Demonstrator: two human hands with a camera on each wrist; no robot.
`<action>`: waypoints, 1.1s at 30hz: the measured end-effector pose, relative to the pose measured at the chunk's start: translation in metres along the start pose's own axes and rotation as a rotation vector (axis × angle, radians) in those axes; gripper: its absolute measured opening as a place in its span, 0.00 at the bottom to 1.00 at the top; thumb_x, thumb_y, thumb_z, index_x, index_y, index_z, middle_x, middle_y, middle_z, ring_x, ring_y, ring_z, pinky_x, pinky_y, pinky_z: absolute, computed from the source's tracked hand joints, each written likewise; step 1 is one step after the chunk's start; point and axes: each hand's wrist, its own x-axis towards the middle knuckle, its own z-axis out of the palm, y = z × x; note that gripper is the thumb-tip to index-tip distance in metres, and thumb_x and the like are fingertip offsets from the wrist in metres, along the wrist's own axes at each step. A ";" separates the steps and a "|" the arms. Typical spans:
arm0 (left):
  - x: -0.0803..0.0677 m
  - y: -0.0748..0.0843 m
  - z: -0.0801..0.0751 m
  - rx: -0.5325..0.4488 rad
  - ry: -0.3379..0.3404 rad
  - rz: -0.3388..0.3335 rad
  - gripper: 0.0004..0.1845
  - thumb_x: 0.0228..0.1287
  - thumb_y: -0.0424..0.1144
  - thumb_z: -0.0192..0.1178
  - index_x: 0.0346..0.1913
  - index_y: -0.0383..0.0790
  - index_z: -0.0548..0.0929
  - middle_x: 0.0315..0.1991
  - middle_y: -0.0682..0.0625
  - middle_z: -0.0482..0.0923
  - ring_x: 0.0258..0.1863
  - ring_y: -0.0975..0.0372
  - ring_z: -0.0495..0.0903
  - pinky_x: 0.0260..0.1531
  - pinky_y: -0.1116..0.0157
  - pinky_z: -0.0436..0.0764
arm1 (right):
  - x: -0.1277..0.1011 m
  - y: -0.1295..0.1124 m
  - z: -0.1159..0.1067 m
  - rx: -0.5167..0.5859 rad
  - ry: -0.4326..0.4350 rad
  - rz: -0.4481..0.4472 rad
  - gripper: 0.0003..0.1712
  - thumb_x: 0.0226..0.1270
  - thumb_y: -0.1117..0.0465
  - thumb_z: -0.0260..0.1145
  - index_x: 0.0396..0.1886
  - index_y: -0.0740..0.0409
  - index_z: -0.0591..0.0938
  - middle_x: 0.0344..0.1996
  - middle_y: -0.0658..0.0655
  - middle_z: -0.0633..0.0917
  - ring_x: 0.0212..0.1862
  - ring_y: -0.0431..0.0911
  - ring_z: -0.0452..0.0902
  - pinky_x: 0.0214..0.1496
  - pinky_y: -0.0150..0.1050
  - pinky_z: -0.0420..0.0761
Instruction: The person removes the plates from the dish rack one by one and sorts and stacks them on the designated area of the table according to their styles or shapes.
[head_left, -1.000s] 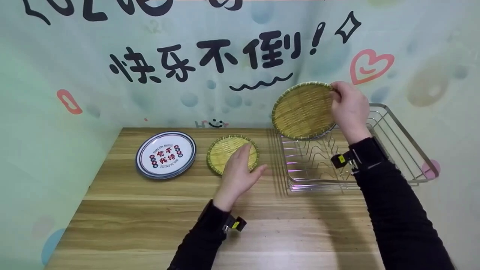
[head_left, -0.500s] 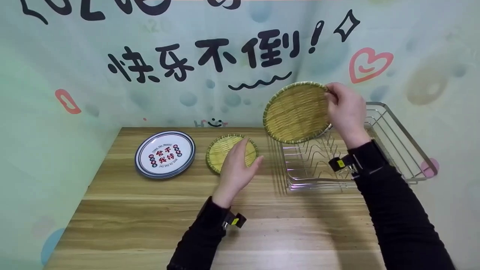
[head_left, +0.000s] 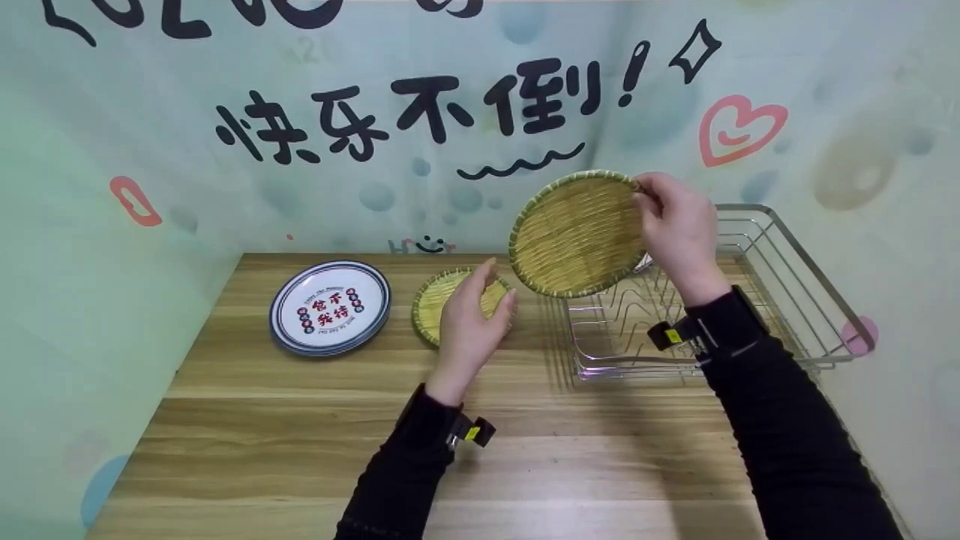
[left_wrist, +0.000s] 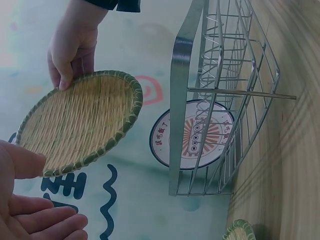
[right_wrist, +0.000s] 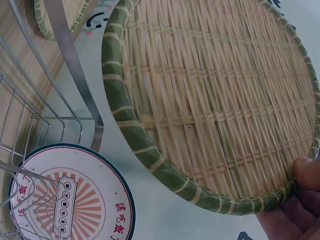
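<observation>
My right hand [head_left: 664, 214] pinches the right rim of a large round woven bamboo tray [head_left: 576, 232] with a green edge, holding it tilted in the air over the left end of the wire dish rack [head_left: 795, 262]. In the right wrist view the thumb [right_wrist: 307, 172] presses on the tray's rim [right_wrist: 165, 172]. My left hand [head_left: 476, 319] hovers open, fingers relaxed, just above a smaller bamboo tray [head_left: 435, 300] lying on the table. The left wrist view shows the big tray [left_wrist: 80, 122] close above the left hand's fingers [left_wrist: 35, 222].
A stack of white plates with blue rims and red print [head_left: 332, 307] lies left of the small tray. Another printed plate [left_wrist: 195, 135] stands in the rack behind the wires. The wooden table [head_left: 300, 450] is bounded by a printed backdrop behind and on both sides.
The right hand has carried the large tray left and slightly down, away from the rack. The left hand has lifted off the small tray and turned its fingers up toward the large one.
</observation>
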 end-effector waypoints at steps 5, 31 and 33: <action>0.002 0.003 -0.001 -0.040 0.039 0.016 0.26 0.69 0.39 0.63 0.65 0.30 0.74 0.56 0.39 0.80 0.57 0.52 0.78 0.59 0.59 0.75 | -0.004 -0.003 0.003 -0.009 0.008 -0.034 0.08 0.69 0.69 0.64 0.44 0.67 0.84 0.38 0.64 0.87 0.37 0.56 0.82 0.43 0.50 0.80; 0.001 0.004 -0.002 -0.165 0.242 0.110 0.03 0.62 0.27 0.66 0.37 0.31 0.83 0.30 0.46 0.83 0.28 0.60 0.83 0.30 0.69 0.84 | -0.017 -0.017 0.014 0.083 -0.036 -0.051 0.08 0.66 0.71 0.66 0.44 0.69 0.84 0.40 0.65 0.86 0.42 0.55 0.82 0.47 0.47 0.82; 0.001 0.005 -0.002 -0.166 0.258 0.121 0.03 0.61 0.27 0.66 0.37 0.31 0.83 0.29 0.46 0.83 0.27 0.60 0.83 0.29 0.69 0.84 | -0.017 -0.018 0.014 0.096 -0.040 -0.052 0.09 0.65 0.72 0.66 0.44 0.69 0.84 0.41 0.66 0.86 0.42 0.55 0.82 0.47 0.48 0.82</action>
